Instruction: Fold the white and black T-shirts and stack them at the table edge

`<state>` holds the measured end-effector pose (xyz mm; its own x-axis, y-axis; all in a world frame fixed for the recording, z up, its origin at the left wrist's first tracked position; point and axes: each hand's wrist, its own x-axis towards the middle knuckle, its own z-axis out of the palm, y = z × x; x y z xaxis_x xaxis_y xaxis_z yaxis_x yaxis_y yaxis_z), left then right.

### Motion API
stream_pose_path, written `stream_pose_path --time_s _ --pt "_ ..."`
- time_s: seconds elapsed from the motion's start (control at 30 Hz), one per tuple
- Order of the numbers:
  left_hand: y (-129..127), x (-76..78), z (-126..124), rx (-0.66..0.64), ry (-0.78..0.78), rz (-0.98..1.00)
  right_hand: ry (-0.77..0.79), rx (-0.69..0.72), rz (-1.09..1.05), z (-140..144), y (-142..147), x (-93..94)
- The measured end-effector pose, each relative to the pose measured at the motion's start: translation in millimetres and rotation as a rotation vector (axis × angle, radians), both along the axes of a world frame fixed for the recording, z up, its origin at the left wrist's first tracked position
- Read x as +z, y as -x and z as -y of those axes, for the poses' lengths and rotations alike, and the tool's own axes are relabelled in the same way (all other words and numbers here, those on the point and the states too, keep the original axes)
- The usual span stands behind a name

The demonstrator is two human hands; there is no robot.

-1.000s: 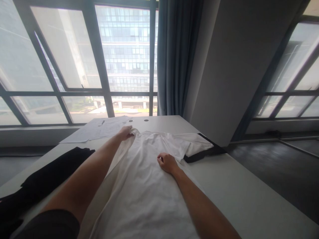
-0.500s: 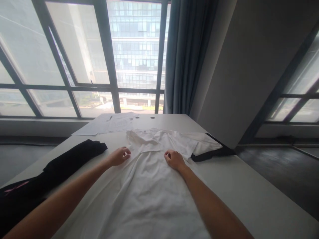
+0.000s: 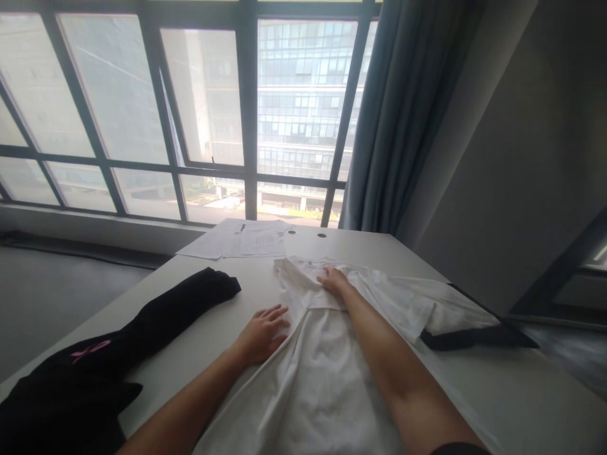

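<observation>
A smooth pale table is set before tall dark-framed windows and a pleated grey-blue curtain. A soft, creased white shirt is spread along the lower centre. The left hand is laid flat with fingers spread at its left edge; the right hand is pressed open near the collar. A black garment is draped at lower left, with flat paper sheets beyond.

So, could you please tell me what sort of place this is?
Probably an office room high in a city block: tall windows face a glass building, and a long white table holds printed papers and a white shirt.
</observation>
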<state>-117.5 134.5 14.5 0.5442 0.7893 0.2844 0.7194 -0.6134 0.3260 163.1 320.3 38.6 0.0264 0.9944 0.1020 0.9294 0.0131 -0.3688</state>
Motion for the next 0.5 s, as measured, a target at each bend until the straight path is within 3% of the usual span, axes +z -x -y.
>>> stream_pose_path --time_s 0.13,0.27,0.33,0.43,0.5 --pt "0.3 -0.1 -1.4 -0.022 0.068 -0.004 -0.014 0.056 0.064 -13.0 8.4 4.6" --pt "-0.2 -0.2 -3.2 -0.029 0.028 -0.010 -0.163 -0.168 0.046 -10.6 -4.5 9.2" --pt "-0.6 0.6 -3.5 -0.029 0.005 -0.010 -0.129 -0.247 0.056 -5.6 -13.7 8.0" --pt "-1.4 3.2 -3.0 -0.029 -0.006 -0.009 -0.037 -0.224 0.129 2.4 -18.6 4.6" --pt "-2.3 5.3 -2.3 -0.026 -0.005 -0.001 -0.076 -0.206 0.217 6.9 -11.1 4.2"
